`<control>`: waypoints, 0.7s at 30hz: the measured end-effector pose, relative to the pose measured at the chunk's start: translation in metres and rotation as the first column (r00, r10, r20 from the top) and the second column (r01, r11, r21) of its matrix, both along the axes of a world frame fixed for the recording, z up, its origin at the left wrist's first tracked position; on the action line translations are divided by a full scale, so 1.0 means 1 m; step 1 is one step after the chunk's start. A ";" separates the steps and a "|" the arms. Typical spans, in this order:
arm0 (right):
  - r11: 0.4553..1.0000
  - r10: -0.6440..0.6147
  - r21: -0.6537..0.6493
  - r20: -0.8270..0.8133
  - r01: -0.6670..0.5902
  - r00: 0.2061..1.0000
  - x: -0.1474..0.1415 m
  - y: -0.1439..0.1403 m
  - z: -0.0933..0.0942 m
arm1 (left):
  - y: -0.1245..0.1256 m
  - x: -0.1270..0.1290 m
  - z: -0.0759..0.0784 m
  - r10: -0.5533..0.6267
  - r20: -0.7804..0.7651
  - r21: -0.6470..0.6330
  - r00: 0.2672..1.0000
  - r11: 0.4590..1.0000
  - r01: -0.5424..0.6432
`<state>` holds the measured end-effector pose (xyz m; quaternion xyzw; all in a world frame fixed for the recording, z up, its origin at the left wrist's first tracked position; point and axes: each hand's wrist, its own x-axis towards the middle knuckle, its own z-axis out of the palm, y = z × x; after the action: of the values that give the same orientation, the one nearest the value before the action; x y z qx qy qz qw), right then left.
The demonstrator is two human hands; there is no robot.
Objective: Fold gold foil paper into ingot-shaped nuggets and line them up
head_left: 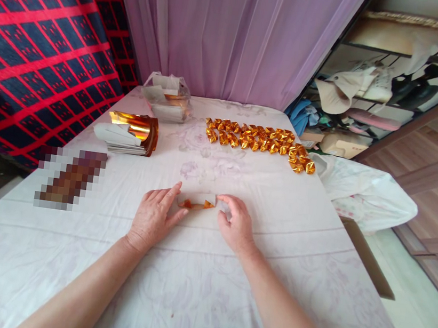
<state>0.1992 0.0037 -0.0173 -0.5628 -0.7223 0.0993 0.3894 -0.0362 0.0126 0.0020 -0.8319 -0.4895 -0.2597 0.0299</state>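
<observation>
A small paper strip (198, 200), white on top with gold foil showing at its lower corners, lies on the white tablecloth (205, 270). My left hand (154, 215) presses its left end with fingers and thumb. My right hand (235, 222) pinches its right end. Farther back lie several folded gold foil pieces (260, 140) in rows. At the left sits a stack of gold and white foil sheets (130, 133).
A clear plastic bag with more paper (167, 98) stands at the back by the purple curtain (236, 32). A blurred patch (70, 176) lies left. A cluttered shelf (377, 93) and a white bag (364, 194) are at the right, past the table edge.
</observation>
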 end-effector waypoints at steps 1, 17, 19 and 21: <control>1.000 0.005 -0.003 0.005 -0.005 1.000 0.001 0.000 0.000 | 0.000 -0.001 0.000 -0.007 0.007 -0.005 1.000 1.000 0.007; 0.997 0.077 -0.031 0.094 -0.074 0.993 -0.001 -0.003 0.003 | -0.012 0.006 0.006 -0.112 -0.064 -0.048 0.992 0.993 0.109; 0.996 0.085 -0.023 0.109 -0.083 0.990 -0.001 -0.004 0.003 | -0.016 0.011 0.007 -0.119 -0.075 -0.058 0.990 0.992 0.115; 0.996 0.091 -0.014 0.115 -0.090 0.989 -0.001 -0.004 0.002 | -0.019 0.016 0.008 -0.129 -0.081 -0.065 0.988 0.990 0.124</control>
<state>0.1985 -0.0003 -0.0150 -0.5361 -0.7679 0.0874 0.3396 -0.0205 -0.0059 0.0099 -0.8722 -0.4414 -0.2107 0.0090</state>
